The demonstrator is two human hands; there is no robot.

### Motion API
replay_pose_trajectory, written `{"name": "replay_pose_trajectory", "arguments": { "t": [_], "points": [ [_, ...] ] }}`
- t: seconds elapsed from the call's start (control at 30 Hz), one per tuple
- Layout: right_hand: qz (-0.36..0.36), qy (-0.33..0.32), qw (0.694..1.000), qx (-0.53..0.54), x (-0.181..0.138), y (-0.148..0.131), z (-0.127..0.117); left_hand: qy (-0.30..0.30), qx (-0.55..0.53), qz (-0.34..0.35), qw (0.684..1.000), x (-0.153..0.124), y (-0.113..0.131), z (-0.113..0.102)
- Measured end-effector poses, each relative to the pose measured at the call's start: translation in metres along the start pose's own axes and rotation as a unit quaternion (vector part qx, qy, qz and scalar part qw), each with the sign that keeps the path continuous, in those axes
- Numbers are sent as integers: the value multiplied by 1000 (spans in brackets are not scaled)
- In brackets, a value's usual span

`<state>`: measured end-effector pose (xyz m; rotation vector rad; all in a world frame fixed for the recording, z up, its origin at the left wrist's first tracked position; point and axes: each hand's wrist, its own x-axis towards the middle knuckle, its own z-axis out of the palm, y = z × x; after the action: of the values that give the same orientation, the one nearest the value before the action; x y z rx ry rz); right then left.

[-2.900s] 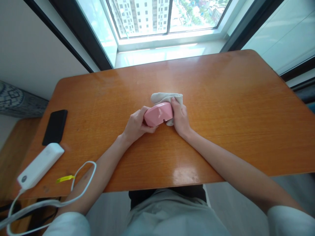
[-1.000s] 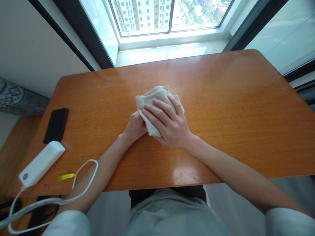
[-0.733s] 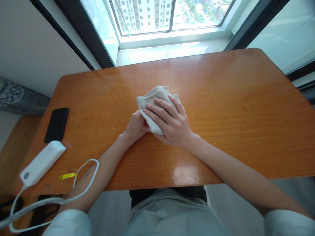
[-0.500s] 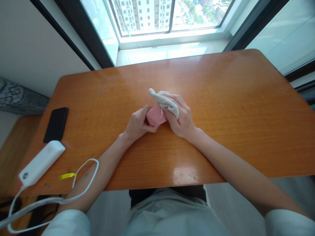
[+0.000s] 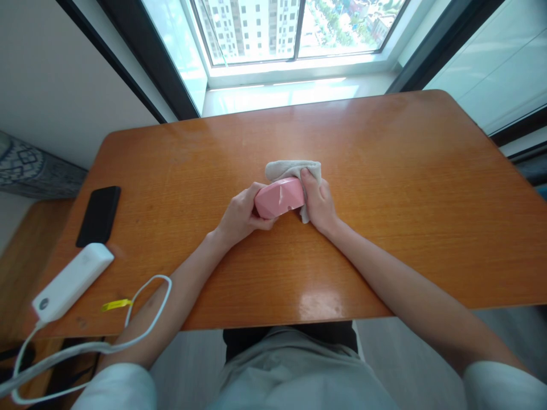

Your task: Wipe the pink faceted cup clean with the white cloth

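Note:
A glossy pink object with faceted sides (image 5: 280, 197), perhaps a small case, is held above the middle of the table. My left hand (image 5: 244, 213) is closed round its left end, thumb on the far side and fingers beneath. In my right hand (image 5: 318, 204) is a pale grey cloth (image 5: 293, 169), pressed against the right end of the pink object. The cloth runs along the object's far edge, and a corner hangs down below the right thumb. The fingers of the right hand are mostly hidden behind the cloth.
On the table's (image 5: 405, 199) left side lie a black phone (image 5: 98, 216) and a white power strip (image 5: 72, 282). Its white cable (image 5: 147, 330) with a yellow tag (image 5: 117, 305) loops over my left forearm. Beyond the far edge is a window (image 5: 294, 34).
My right hand has turned and shifted slightly right with the cloth, from the pink object's top to its right end. More of the pink surface shows. The left hand keeps its grip.

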<state>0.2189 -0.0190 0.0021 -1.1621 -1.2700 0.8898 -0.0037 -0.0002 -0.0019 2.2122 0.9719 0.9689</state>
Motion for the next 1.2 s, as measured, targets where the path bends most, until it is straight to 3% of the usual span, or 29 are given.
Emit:
{"name": "replay_pose_trajectory", "arguments": {
  "t": [0.3, 0.4, 0.53, 0.7, 0.87, 1.1, 1.2],
  "points": [
    [-57, 18, 998, -35, -6, -9, 3, -66, -24, 40, 997, -4, -15, 1],
    [-141, 8, 985, -100, -4, -20, -1, -86, 5, 45, 995, -5, -17, 3],
    [-266, -49, 936, -225, 1, -37, -11, -99, 58, 35, 993, -3, -14, 5],
    [-322, -103, 880, -334, 4, -48, -14, -61, 62, 41, 995, 3, -3, 4],
    [-366, -117, 842, -379, 0, -50, 1, -10, 7, 14, 1000, 0, 3, -1],
    [-416, -108, 827, -363, -5, -37, 18, 13, -33, -11, 999, -7, 1, -3],
    [-437, -99, 837, -315, 1, -28, 17, 6, -32, -20, 999, -6, -1, -3]
  ]
}}
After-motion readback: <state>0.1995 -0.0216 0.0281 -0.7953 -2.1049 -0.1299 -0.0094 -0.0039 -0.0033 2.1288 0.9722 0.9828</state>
